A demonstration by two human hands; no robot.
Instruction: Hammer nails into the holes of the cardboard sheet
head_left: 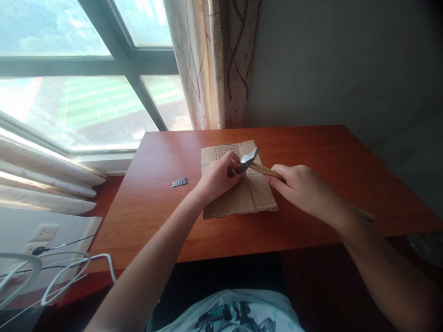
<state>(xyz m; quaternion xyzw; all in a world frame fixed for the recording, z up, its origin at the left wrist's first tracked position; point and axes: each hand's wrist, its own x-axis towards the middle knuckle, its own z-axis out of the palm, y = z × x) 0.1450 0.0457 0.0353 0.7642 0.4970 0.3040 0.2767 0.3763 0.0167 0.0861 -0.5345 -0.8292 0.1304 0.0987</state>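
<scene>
Hammer point(263, 170) clamped in the right hand point(296, 185), handle slanted toward the near-right corner of the desk point(311, 147); head's right by the left hand point(220, 174), grip can't be told.

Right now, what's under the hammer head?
Cardboard, with the left hand right beside the hammer head. The exact spot beneath, and anything that hand may pinch, is covered.

Daylight's pouring through a big grey-framed glass window point(93, 99), cream patterned fabric curtains point(194, 60) hanging alongside, reddish-brown wooden counter point(318, 161) sitting by a plain grey wall point(328, 60).
</scene>
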